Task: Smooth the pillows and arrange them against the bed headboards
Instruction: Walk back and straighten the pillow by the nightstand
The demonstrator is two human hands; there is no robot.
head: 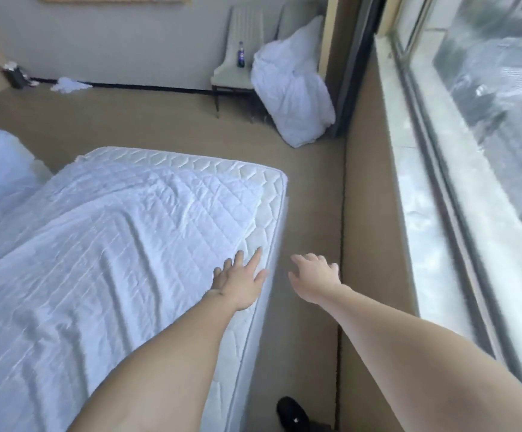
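Currently the mattress point(263, 194) carries only a quilted pad point(97, 244); no pillow lies on it, and the likeliest one is the white bundle point(291, 88) slumped against the chair point(238, 70) beyond the bed's far corner. The left hand point(241, 280) presses flat, fingers straight, near the mattress's right edge; the right hand point(314, 277) hovers over the floor, loosely curled, holding nothing. Fetch the bundle two-handed before smoothing.

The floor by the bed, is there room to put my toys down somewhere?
Yes. The carpet strip between the mattress and the window ledge is bare, and so is the floor beyond the mattress's far end. It is crowded by the chair, where white bedding slumps to the floor.
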